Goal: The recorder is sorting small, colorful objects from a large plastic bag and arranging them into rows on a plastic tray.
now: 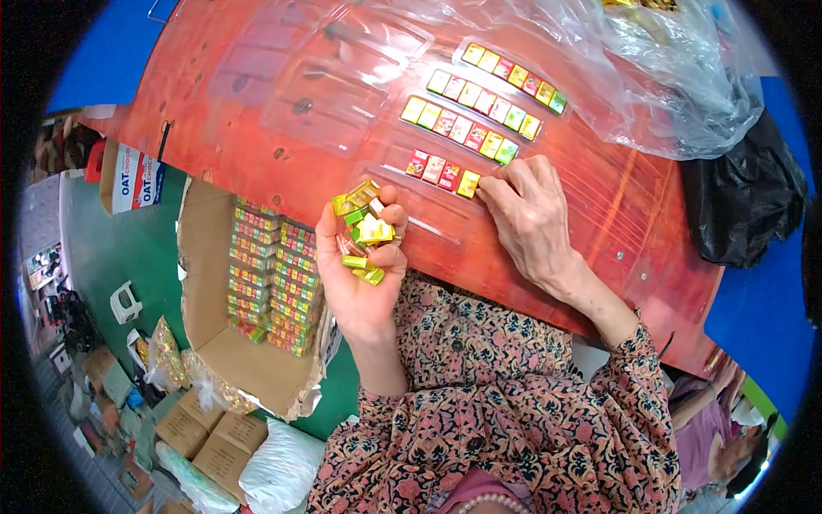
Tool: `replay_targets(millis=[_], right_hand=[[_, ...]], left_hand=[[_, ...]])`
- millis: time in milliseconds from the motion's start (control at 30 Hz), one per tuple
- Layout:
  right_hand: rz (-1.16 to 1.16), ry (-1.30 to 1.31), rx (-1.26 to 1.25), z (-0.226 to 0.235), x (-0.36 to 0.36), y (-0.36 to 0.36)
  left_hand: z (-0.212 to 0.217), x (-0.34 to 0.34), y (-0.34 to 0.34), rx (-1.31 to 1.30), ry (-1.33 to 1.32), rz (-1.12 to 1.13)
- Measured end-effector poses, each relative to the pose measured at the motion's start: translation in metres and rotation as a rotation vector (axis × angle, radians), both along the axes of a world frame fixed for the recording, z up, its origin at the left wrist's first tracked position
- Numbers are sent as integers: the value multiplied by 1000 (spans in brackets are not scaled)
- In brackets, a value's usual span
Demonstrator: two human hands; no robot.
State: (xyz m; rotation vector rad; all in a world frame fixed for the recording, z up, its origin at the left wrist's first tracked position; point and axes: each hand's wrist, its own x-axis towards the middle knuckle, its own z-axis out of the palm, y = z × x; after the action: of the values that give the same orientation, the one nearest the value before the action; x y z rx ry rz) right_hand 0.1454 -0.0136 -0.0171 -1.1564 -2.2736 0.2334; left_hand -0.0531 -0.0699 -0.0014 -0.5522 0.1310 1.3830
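Observation:
My left hand (364, 274) is palm up, fingers curled around several small wrapped candies (373, 230), mostly yellow, with some green and red. Over the table, my right hand (533, 218) has its fingertips pinched at a yellow wrapped candy (468, 183). That candy sits at the right end of a short row of red and white candies (433, 169) in a clear plastic tray (385, 184). Just beyond lie three fuller rows, the nearest of them a row of mixed candies (461, 130) in narrow clear trays.
More clear trays (330, 103) lie on the red table (599, 223). A large clear plastic bag (651, 94) covers the far right, beside a black bag (745, 188). Left below the table, an open carton (205, 283) holds stacked packs of candy (291, 287). Another person (706, 428) is at lower right.

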Motion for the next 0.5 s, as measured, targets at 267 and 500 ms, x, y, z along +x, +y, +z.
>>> replay_targets(millis=[267,500], right_hand=[[16,13,-27,5,-8,2],[-8,120,-123,17,-5,-1]], left_hand=[[3,-1,-1,34,37,16],[-2,2,0,-2,129,-25]])
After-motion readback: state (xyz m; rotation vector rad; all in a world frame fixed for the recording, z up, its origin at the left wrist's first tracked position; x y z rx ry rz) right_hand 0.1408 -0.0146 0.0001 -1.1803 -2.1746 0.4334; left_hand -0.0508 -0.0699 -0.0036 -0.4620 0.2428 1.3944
